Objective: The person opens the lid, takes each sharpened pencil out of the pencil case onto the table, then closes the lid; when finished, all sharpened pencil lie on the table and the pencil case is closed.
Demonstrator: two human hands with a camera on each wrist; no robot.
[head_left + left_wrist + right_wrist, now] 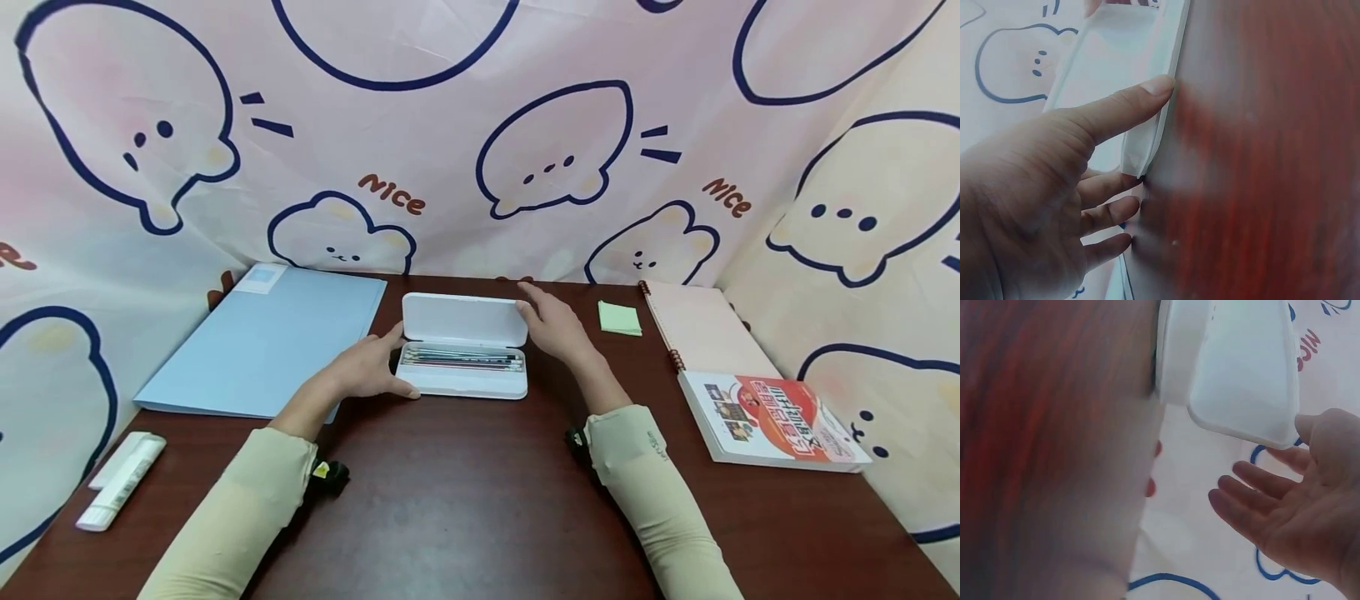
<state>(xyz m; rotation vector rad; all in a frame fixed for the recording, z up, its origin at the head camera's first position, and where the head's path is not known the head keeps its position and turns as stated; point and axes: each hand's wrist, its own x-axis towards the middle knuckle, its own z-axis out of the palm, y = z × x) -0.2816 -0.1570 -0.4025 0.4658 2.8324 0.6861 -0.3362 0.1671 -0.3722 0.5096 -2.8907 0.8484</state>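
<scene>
A white pencil case (461, 385) lies on the table with its lid (465, 320) raised at the back. Several pencils (461, 359) lie side by side in its tray. My left hand (367, 367) grips the left end of the case. In the left wrist view, its thumb (1159, 85) lies along the front side while the other fingers curl by the end. At the lid's upper right corner is my right hand (558, 325), pinching it. The right wrist view has the thumb at the lid's edge and the forefinger passing behind the corner, the other fingers spread loosely.
A light blue folder (270, 342) lies left of the case, a white tube-like item (123, 479) nearer on that side. To the right are green sticky notes (619, 318), a spiral notebook (708, 329) and a thick book (772, 421). Printed cloth walls (450, 150) border the dark table (465, 500).
</scene>
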